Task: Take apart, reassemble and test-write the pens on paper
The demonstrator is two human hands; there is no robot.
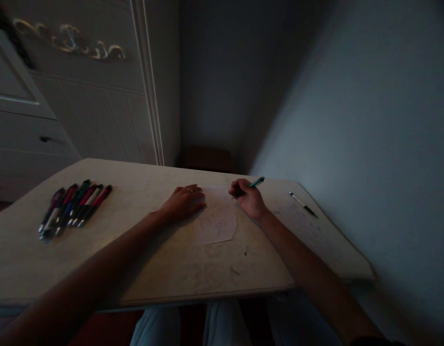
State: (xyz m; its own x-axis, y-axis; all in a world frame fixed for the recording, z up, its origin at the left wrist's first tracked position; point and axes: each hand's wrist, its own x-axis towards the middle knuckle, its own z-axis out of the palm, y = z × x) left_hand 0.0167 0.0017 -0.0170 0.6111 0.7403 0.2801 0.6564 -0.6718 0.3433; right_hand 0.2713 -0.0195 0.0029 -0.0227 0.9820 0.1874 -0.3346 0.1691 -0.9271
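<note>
A small sheet of paper [218, 218] with faint marks lies on the table in front of me. My left hand [184, 202] rests flat on its left edge, fingers stretched out, a ring on one finger. At the paper's upper right, my right hand [248, 198] is closed around a green pen [257, 182]. The pen's back end points up and to the right. Its tip is hidden by my fingers, so I cannot tell whether it touches the paper.
Several pens [76, 204] in mixed colours lie bunched on the left of the pale table [142, 269]. A white and black pen [303, 205] lies at the right, near the wall [369, 120]. Behind the table's left side stands a white cabinet [95, 110].
</note>
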